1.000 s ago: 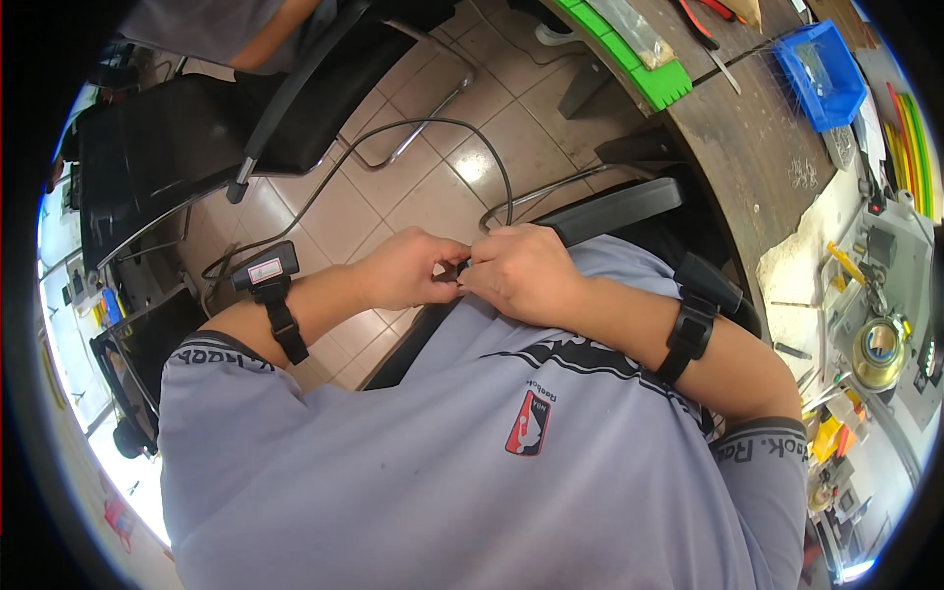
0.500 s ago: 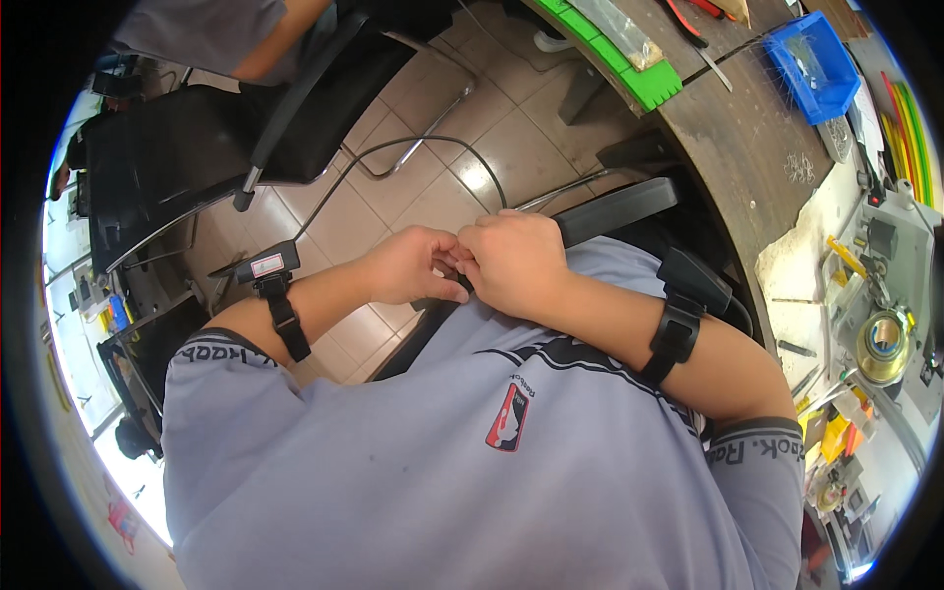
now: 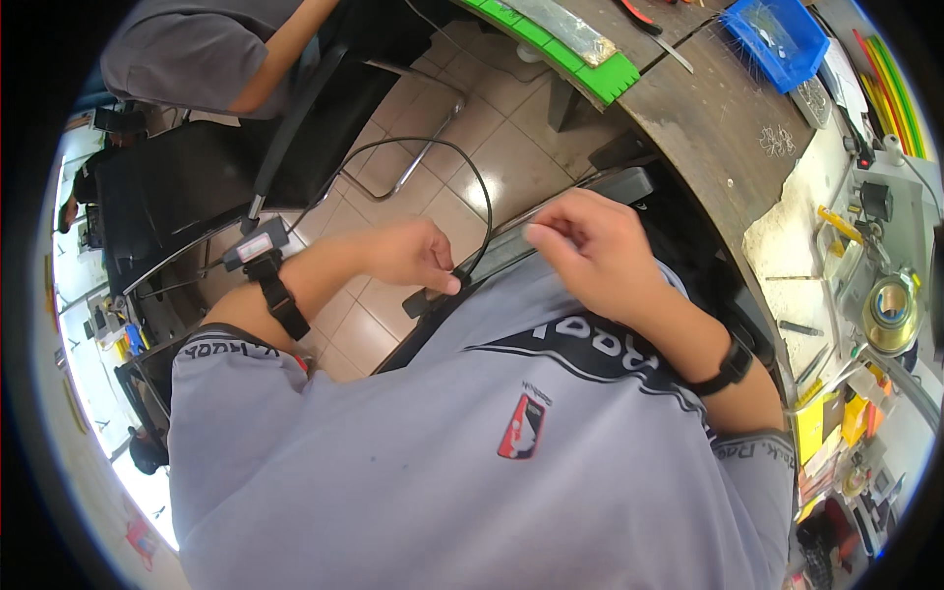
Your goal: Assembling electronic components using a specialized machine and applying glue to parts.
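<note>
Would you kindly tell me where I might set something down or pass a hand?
Bare wood shows on the workbench between the green strip and thin wires; clutter crowds the gold spool. A gap separates left hand and right hand, though the black cable crosses there.

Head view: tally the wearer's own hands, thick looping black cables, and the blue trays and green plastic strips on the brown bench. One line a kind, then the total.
Own hands: 2 (left hand, right hand)
Thick black cable: 1
Blue tray: 1
Green plastic strip: 1
Total: 5
</note>
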The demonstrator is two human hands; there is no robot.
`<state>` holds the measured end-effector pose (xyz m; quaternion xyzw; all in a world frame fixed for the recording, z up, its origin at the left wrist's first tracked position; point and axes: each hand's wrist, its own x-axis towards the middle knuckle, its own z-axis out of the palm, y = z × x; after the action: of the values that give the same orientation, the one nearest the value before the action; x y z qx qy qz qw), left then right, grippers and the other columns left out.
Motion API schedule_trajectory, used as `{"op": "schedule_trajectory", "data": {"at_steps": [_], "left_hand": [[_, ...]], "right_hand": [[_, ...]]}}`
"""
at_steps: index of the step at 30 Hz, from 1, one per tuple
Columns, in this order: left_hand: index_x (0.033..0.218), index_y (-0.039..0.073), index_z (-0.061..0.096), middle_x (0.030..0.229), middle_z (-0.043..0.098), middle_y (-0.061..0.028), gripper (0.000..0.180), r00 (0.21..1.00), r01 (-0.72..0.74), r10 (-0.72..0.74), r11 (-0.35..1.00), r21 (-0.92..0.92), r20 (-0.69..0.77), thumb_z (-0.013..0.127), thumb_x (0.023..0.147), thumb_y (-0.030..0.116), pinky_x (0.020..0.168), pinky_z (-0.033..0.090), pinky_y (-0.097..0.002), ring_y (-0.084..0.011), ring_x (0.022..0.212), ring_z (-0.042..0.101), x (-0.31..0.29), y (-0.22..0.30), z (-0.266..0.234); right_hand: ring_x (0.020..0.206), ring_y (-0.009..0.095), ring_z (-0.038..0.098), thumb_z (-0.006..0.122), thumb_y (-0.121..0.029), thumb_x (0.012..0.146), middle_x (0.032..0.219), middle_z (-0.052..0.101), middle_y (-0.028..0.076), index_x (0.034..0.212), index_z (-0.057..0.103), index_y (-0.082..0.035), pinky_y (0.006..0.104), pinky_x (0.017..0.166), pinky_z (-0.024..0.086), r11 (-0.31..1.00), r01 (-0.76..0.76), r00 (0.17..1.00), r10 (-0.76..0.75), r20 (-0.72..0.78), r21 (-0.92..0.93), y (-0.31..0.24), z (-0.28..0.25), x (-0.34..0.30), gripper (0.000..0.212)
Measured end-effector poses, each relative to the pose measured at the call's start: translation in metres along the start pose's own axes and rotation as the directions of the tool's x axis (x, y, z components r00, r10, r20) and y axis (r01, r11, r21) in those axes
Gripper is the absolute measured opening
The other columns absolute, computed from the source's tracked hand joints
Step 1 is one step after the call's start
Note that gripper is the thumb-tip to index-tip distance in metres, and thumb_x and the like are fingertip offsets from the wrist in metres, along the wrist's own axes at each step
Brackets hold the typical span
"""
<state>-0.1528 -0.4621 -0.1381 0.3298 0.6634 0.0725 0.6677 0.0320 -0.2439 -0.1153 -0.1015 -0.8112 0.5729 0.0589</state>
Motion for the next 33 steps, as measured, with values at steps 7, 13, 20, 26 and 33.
{"op": "schedule_trajectory", "data": {"at_steps": [7, 13, 20, 26, 33], "left_hand": [[0.096, -0.003, 0.075, 0.086, 0.074, -0.0186, 0.039, 0.993, -0.014, 0.085, 0.773, 0.634, -0.081, 0.082, 0.081, 0.033, 0.074, 0.057, -0.0387, -0.0331, 0.085, 0.073, -0.074, 0.151, -0.053], [0.101, -0.001, 0.071, 0.089, 0.071, -0.0141, 0.028, 0.801, -0.303, 0.598, 0.433, 0.849, -0.019, 0.078, 0.083, 0.019, 0.072, 0.053, -0.0368, -0.0309, 0.081, 0.069, -0.095, 0.258, -0.05], [0.105, -0.001, 0.071, 0.09, 0.071, -0.0137, 0.031, 0.617, -0.69, 0.722, 0.307, 0.656, 0.312, 0.079, 0.08, 0.016, 0.075, 0.052, -0.0373, -0.0306, 0.081, 0.067, -0.014, 0.343, -0.021], [0.105, -0.002, 0.071, 0.088, 0.069, -0.0139, 0.035, 0.671, -0.721, 0.611, 0.401, 0.566, 0.421, 0.08, 0.077, 0.019, 0.072, 0.051, -0.036, -0.0284, 0.079, 0.067, 0.041, 0.359, 0.036], [0.11, -0.002, 0.068, 0.09, 0.066, -0.0077, 0.04, 0.782, -0.594, 0.347, 0.667, 0.45, 0.518, 0.076, 0.088, 0.03, 0.076, 0.047, -0.0289, -0.016, 0.084, 0.063, 0.089, 0.365, 0.073]], "right_hand": [[0.062, 0.013, 0.053, 0.074, -0.004, 0.086, 0.074, 0.06, 0.005, 0.085, 0.068, -0.001, 0.0253, 0.057, 0.041, 0.992, -0.124, 0.965, 0.116, -0.233, -0.021, -0.007, -0.068, -0.081, 0.007], [0.063, 0.012, 0.053, 0.072, -0.001, 0.087, 0.074, 0.06, 0.005, 0.085, 0.067, 0.001, 0.0234, 0.058, 0.041, 0.975, -0.196, 0.841, 0.113, -0.53, -0.102, -0.009, -0.109, -0.165, 0.006], [0.063, 0.01, 0.055, 0.075, -0.009, 0.087, 0.075, 0.065, 0.004, 0.088, 0.071, -0.002, 0.0241, 0.057, 0.042, 0.941, -0.328, 0.613, 0.143, -0.777, -0.086, -0.037, -0.173, -0.252, 0.008], [0.066, 0.015, 0.062, 0.07, -0.017, 0.089, 0.072, 0.066, 0.007, 0.09, 0.072, -0.002, 0.03, 0.061, 0.05, 0.896, -0.445, 0.384, 0.195, -0.903, 0.004, -0.061, -0.203, -0.354, 0.015], [0.068, 0.024, 0.066, 0.068, -0.016, 0.09, 0.075, 0.068, 0.016, 0.087, 0.068, 0.002, 0.0338, 0.064, 0.05, 0.741, -0.671, 0.308, 0.261, -0.915, -0.015, -0.068, -0.204, -0.462, 0.018]]}}
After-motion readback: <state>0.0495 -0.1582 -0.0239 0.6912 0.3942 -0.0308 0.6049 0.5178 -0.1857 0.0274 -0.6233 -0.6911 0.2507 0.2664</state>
